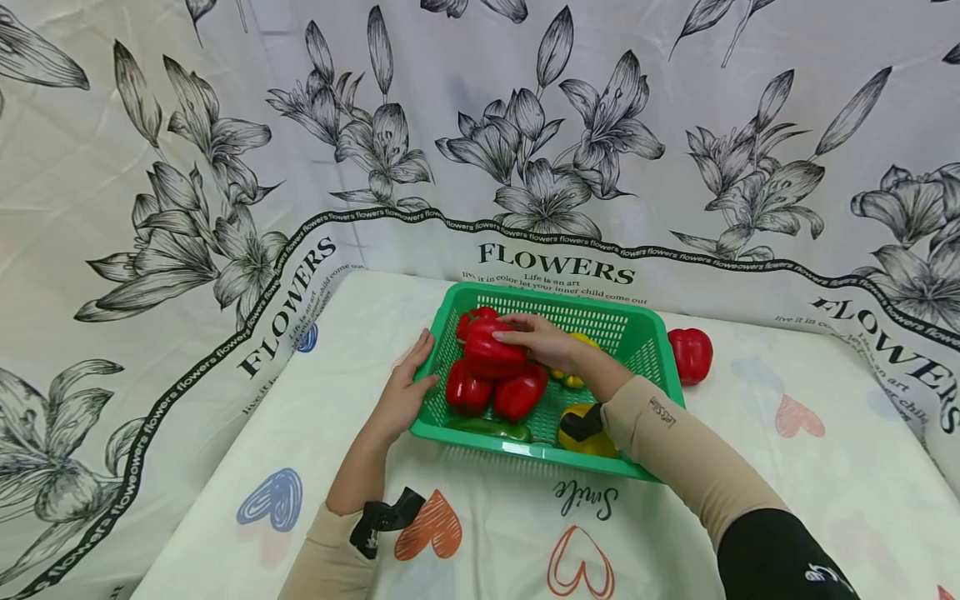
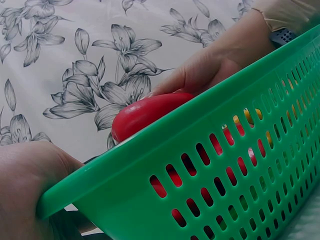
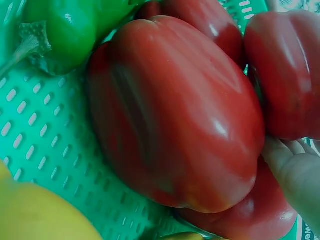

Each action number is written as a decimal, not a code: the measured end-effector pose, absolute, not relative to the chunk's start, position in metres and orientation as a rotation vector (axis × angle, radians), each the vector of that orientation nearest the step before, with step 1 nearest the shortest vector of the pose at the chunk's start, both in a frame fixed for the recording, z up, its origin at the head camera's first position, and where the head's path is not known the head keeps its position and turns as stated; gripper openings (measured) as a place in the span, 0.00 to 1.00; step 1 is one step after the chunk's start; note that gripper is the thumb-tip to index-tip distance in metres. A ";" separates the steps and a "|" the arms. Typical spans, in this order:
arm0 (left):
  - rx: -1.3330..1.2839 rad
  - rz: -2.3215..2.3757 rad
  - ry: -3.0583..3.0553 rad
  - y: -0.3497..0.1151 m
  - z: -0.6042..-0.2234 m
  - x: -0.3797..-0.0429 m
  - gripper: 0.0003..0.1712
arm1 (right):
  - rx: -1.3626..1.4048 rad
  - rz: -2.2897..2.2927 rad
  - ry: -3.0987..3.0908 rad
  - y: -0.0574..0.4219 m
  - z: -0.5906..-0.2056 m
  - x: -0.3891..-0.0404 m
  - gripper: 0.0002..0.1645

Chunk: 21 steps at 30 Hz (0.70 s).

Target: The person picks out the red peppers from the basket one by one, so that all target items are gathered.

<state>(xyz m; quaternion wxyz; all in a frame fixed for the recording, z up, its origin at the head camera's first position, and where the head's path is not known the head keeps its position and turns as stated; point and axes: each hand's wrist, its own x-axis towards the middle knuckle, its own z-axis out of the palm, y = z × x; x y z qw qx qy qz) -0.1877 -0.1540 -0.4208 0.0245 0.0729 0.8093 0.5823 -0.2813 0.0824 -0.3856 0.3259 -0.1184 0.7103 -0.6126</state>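
My right hand [image 1: 551, 343] grips a red bell pepper [image 1: 491, 350] over the left part of a green plastic basket [image 1: 555, 292]. Two more red bell peppers [image 1: 468, 390] lie below it, and another red one [image 1: 472, 318] sits behind. In the right wrist view, the thumb shows under the held pepper [image 3: 287, 75], beside a large red pepper [image 3: 180, 115]. My left hand [image 1: 405, 393] holds the basket's left end, its thumb at the rim; the left wrist view shows the hand [image 2: 30, 182] around the rim's corner. Its other fingers are partly hidden.
A green pepper [image 1: 491, 429] lies along the basket's front wall. Yellow peppers [image 1: 592, 443] lie in the right half, partly covered by my right arm and a black strap. Outside, another red bell pepper [image 1: 690, 356] rests against the basket's right side. A flowered cloth [image 1: 555, 200] hangs behind.
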 end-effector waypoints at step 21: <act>0.192 1.825 2.483 -0.154 -0.420 -0.187 0.34 | -0.364 -1.455 2.013 0.081 -0.381 -0.280 0.28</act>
